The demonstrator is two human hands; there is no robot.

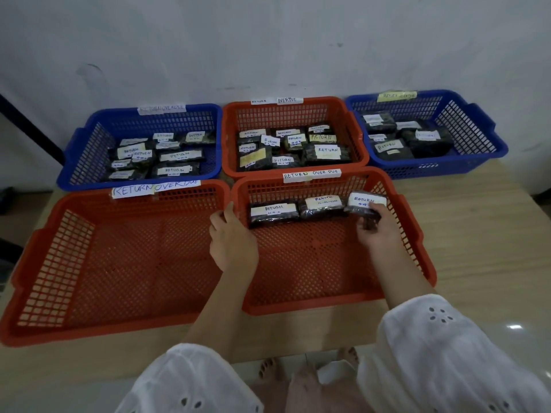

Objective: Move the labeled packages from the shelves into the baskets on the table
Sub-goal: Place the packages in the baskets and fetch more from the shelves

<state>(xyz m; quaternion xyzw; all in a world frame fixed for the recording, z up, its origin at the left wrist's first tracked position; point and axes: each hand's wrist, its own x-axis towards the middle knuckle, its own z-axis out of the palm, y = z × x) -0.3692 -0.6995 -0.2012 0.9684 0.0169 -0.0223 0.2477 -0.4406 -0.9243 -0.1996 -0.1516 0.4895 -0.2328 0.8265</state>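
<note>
White wall (pixel 268 40) behind; wooden bench (pixel 477 234) carrying five mesh baskets, each with a paper tag on its far rim. Landmark: near-right red basket (pixel 411 234), tag reading "RETURN OVERDUE". Inside it, along the far wall, three dark packages with white "RETURN" labels: first package (pixel 273 214) toward the left wall, second package (pixel 322 207) at the middle, third package (pixel 365 205) toward the right wall, tilted. Right hand (pixel 377 231) is inside this basket, fingers curled around the near edge of the third package, gripping it. Left hand (pixel 231 239) rests on the basket's left wall, fingers folded over the rim, holding no package. Just left of the landmark: large red basket (pixel 59 263), no packages in it. Behind the landmark: small red basket (pixel 295 114), many labelled packages. Behind and to the left: blue basket (pixel 89 144), many labelled packages. Behind and to the right: second blue basket (pixel 477 129), several labelled packages. White eyelet sleeves (pixel 447 353) on both arms; bare toes (pixel 268 368) on the floor below the bench edge.
</note>
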